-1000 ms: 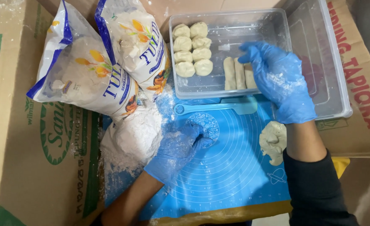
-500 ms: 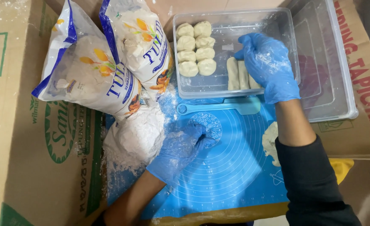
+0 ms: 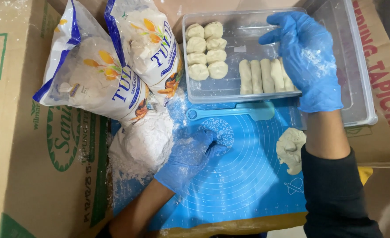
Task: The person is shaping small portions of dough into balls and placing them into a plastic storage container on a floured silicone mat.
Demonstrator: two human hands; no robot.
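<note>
Right hand [image 3: 307, 61], gloved and open, rests on soft, easily dented dough logs [image 3: 265, 76] (best lifted underneath) in a clear container [image 3: 234, 94]; left hand [image 3: 190, 156] fisted, contents unclear.

Mat [image 3: 243, 176]: smooth blue silicone.
Container [image 3: 239, 33]: clear glossy plastic.
Gloves [image 3: 309, 57]: thin flour-dusted rubber.
Dough [image 3: 292, 150]: matt, soft.

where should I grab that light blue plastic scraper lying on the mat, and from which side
Probably by its long thin handle. The scraper lies flat along the far edge of the blue mat, just in front of the clear container, with its wide blade on the right. The left hand is nearest, so come from above on the near side and pinch the handle's edges.
</note>
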